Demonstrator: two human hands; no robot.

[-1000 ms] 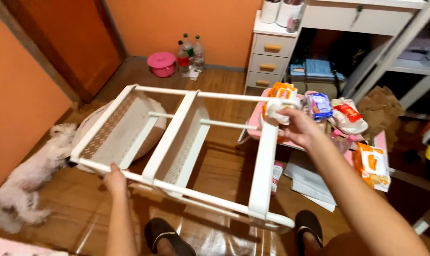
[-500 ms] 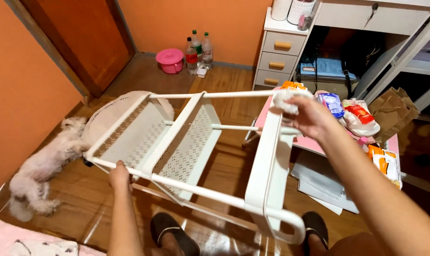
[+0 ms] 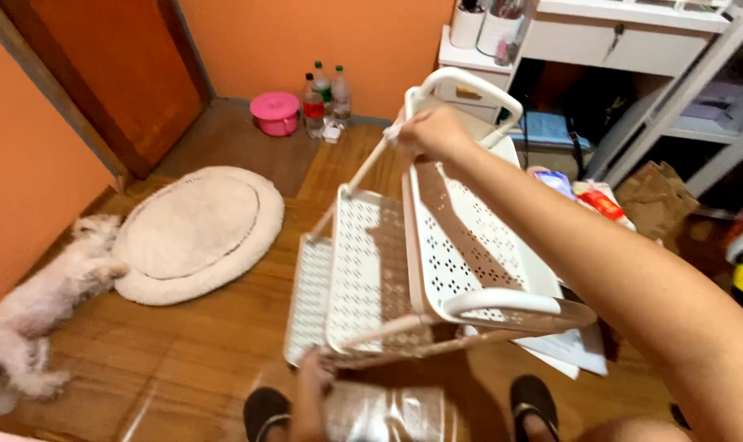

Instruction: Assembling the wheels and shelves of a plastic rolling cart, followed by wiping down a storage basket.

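White plastic three-tier rack (image 3: 421, 270) is tilted up off the wood floor (image 3: 183, 344), between the feet. Right hand (image 3: 433, 135) is clenched on a top side rail to steer it; left hand (image 3: 314, 378) grasps the low end, bearing weight. Dog (image 3: 36, 315) lies well apart.

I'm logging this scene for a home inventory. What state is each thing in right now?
White shelf rack: lifted and tilted, held at both ends.
Right hand: gripping the rack's top rail.
Left hand: holding the rack's lower edge.
Dog: lying on the floor.
Round pet bed: flat, unoccupied.
Pink pot: lid on.
Bottles: upright.
Wooden door: closed.
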